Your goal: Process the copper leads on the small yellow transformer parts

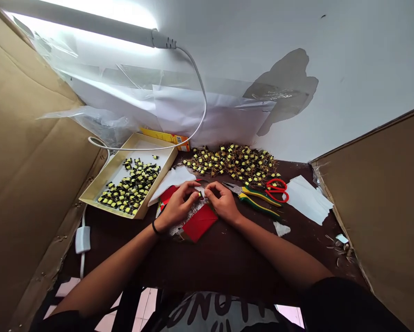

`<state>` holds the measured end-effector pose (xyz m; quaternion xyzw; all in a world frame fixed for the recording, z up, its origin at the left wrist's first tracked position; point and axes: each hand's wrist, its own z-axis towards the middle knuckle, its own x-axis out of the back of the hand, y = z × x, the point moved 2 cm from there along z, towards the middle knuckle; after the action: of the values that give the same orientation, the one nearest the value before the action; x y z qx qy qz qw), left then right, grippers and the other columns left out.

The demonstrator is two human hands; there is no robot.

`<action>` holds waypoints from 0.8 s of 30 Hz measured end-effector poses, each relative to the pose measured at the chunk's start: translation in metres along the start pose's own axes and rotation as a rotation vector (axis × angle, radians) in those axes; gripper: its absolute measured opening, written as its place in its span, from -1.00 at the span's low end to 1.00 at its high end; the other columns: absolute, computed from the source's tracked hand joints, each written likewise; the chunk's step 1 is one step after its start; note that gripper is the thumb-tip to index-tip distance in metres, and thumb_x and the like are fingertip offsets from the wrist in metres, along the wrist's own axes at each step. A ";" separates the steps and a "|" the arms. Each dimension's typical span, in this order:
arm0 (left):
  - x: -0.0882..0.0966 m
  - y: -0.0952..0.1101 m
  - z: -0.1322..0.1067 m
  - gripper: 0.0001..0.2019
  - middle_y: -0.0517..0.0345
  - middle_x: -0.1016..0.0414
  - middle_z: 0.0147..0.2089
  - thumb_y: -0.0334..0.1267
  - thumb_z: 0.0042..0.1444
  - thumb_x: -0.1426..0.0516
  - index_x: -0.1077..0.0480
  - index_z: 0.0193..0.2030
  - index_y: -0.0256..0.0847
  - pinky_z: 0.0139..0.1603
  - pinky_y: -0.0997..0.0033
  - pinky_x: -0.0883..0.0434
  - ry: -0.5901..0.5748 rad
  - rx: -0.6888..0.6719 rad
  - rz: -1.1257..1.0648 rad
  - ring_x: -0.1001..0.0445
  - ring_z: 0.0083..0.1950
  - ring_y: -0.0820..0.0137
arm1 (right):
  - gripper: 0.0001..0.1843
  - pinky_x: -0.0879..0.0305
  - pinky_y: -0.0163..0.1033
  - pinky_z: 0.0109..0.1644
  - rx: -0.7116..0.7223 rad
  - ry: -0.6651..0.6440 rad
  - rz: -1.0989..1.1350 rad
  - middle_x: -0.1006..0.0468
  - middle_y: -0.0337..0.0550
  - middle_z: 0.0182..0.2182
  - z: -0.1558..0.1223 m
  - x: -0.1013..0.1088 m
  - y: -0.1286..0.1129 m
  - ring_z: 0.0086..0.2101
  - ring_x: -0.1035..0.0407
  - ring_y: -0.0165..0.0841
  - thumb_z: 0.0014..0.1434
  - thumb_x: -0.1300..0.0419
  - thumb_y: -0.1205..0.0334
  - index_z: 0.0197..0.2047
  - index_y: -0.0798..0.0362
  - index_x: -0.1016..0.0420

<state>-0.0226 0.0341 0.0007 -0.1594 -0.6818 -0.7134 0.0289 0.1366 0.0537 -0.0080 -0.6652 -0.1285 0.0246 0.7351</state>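
Observation:
My left hand (pixel 179 205) and my right hand (pixel 222 200) meet over a red packet (pixel 200 222) at the middle of the dark table (pixel 213 258). Both are pinched together on one small yellow and black component (pixel 201 194) held between the fingertips. A black band circles my left wrist. A shallow cream box (pixel 99 186) at the left holds several of the same components (pixel 130 184). A large heap of yellow components with wire leads (pixel 234 162) lies behind my hands.
Pliers with green and yellow handles (pixel 253 196) and red scissors (pixel 278 189) lie right of my hands. White paper (pixel 309 198) sits at the far right. Cardboard walls (pixel 23 161) (pixel 383 193) stand on both sides. A tube lamp (pixel 89 23) with a white cable hangs above.

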 end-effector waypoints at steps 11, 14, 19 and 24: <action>-0.004 0.003 -0.001 -0.75 -0.01 -0.47 -0.08 -0.18 0.18 -0.08 -0.35 -0.06 -0.26 -0.09 0.34 -0.40 0.100 0.009 0.002 -0.46 -0.12 0.34 | -0.77 -0.23 -0.31 -0.31 -0.054 -0.008 -0.007 -0.44 -0.26 -0.51 -0.001 0.000 -0.003 -0.45 -0.29 -0.40 0.13 -0.12 0.06 -0.42 0.04 -0.41; -0.005 0.003 -0.002 -0.74 0.00 -0.47 -0.09 -0.17 0.18 -0.10 -0.35 -0.04 -0.25 -0.09 0.34 -0.40 0.095 0.032 -0.037 -0.46 -0.13 0.35 | -0.77 -0.24 -0.31 -0.31 -0.057 0.005 -0.009 -0.45 -0.26 -0.51 -0.001 0.001 -0.003 -0.45 -0.30 -0.40 0.13 -0.12 0.07 -0.42 0.05 -0.41; -0.005 0.004 -0.001 -0.73 0.07 -0.47 -0.23 -0.18 0.18 -0.10 -0.31 -0.03 -0.25 -0.17 0.38 -0.39 0.072 0.045 -0.051 -0.46 -0.22 0.38 | -0.80 -0.24 -0.32 -0.36 -0.059 -0.026 -0.038 -0.45 -0.28 -0.54 0.000 0.000 -0.006 -0.50 -0.30 -0.43 0.13 -0.11 0.11 -0.43 0.04 -0.39; -0.005 0.005 0.000 -0.76 0.10 -0.47 -0.25 -0.20 0.16 -0.12 -0.28 -0.07 -0.23 -0.17 0.39 -0.40 0.054 0.027 -0.041 -0.48 -0.23 0.39 | -0.81 -0.25 -0.33 -0.39 -0.080 -0.050 -0.068 -0.44 -0.27 -0.56 0.000 0.001 -0.006 -0.53 -0.29 -0.45 0.11 -0.12 0.14 -0.44 0.06 -0.39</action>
<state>-0.0164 0.0332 0.0042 -0.1256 -0.6933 -0.7088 0.0351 0.1368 0.0536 -0.0020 -0.6884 -0.1702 0.0113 0.7050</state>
